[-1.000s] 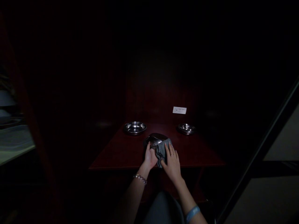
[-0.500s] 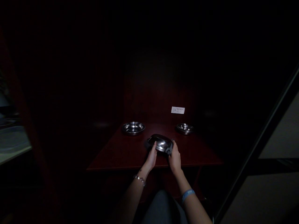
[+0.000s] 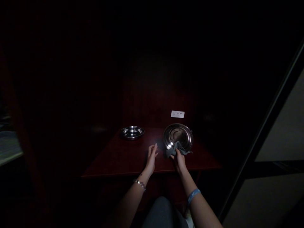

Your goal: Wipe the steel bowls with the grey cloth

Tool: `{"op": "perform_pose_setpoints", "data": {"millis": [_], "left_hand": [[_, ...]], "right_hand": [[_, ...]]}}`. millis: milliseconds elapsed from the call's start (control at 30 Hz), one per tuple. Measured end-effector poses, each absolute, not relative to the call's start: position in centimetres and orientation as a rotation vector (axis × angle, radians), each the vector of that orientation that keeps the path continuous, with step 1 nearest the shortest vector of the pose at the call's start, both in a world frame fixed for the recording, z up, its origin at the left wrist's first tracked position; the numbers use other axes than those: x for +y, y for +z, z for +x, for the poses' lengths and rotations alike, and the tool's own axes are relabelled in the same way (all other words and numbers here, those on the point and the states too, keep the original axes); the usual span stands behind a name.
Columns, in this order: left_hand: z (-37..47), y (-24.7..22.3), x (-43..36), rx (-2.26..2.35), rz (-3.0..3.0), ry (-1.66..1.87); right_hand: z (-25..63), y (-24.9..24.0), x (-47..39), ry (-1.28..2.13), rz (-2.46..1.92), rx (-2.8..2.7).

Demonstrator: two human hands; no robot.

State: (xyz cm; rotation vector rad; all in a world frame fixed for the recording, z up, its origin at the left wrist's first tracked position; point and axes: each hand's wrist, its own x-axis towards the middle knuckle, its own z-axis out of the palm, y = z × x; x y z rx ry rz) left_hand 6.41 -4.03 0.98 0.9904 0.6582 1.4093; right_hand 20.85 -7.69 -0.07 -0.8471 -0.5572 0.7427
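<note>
My right hand [image 3: 180, 160] grips the near rim of a shiny steel bowl [image 3: 187, 136] through a crumpled grey cloth [image 3: 174, 149]. The bowl is tilted up with a round, ringed face toward me, at the right part of the tabletop. My left hand [image 3: 151, 158] is off the bowl, to its left, with fingers apart and nothing in them. Another steel bowl [image 3: 132, 133] lies upright at the back left of the table.
The dark red tabletop [image 3: 114, 163] has its front edge just before my knees. A white socket plate [image 3: 177, 114] is on the back wall. Dark panels close in both sides; a pale shelf edge [image 3: 11, 157] shows at far left.
The bowl has moved right and turned from its outer side to its ringed face. My left hand has let go. The smaller bowl at the back right is now mostly hidden behind it.
</note>
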Motion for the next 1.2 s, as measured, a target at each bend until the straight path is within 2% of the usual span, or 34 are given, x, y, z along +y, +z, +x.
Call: {"op": "perform_pose_setpoints", "data": {"millis": [300, 500, 600, 800, 1200], "left_hand": [[5.5, 2.2, -2.8, 0.527, 1.016, 1.203], [5.7, 1.4, -1.6, 0.589, 0.815, 1.315], [6.1, 0.6, -1.1, 0.66, 0.767, 1.333], [6.4, -0.5, -0.7, 0.705, 0.755, 1.378], [6.4, -0.8, 0.1, 0.686, 0.739, 1.438]], "right_hand": [[20.1, 0.7, -8.0, 0.912, -1.011, -0.665], [16.9, 1.0, -5.5, 1.057, -0.964, -0.703], [15.4, 0.9, -3.6, 0.929, -1.005, -0.674], [13.8, 0.3, -3.0, 0.461, -1.108, -0.687], [12.9, 1.4, -4.4, 0.455, -1.359, -0.713]]}}
